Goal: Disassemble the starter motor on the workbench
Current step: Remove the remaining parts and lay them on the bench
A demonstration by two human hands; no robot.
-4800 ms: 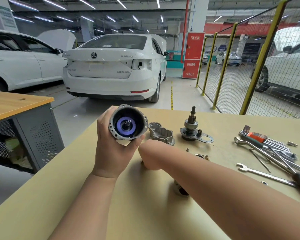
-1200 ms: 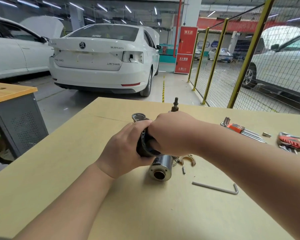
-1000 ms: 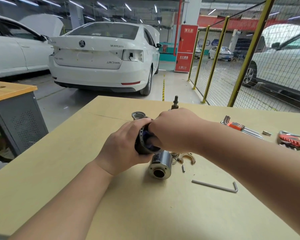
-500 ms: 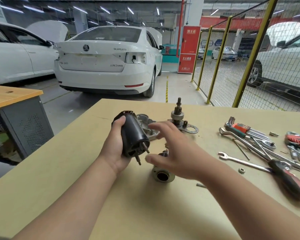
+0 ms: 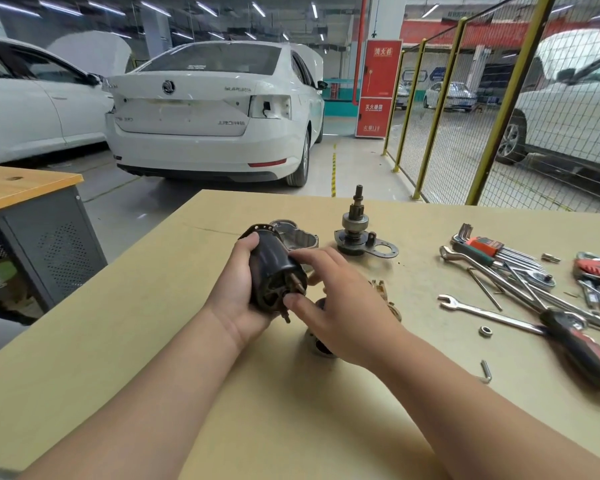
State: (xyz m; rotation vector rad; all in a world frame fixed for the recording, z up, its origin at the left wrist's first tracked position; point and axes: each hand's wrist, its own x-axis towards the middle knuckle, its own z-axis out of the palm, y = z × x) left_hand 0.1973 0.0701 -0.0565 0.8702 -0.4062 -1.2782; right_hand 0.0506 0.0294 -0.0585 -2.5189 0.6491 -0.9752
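My left hand grips the black cylindrical motor housing above the workbench, its end cap with protruding studs turned toward me. My right hand touches that end with thumb and fingers spread around it. Behind the housing lies the grey aluminium nose housing. The drive pinion assembly stands upright on its plate further right. A silver solenoid cylinder lies mostly hidden under my right hand.
Wrenches, a hex key set, a red-handled screwdriver, a loose nut and a small hex key lie on the right. A grey cabinet stands left; a white car and yellow mesh fence lie beyond.
The housing was turned round from its open blue-lined end to its studded end cap. My right hand came off it, then closed back in on the cap end.
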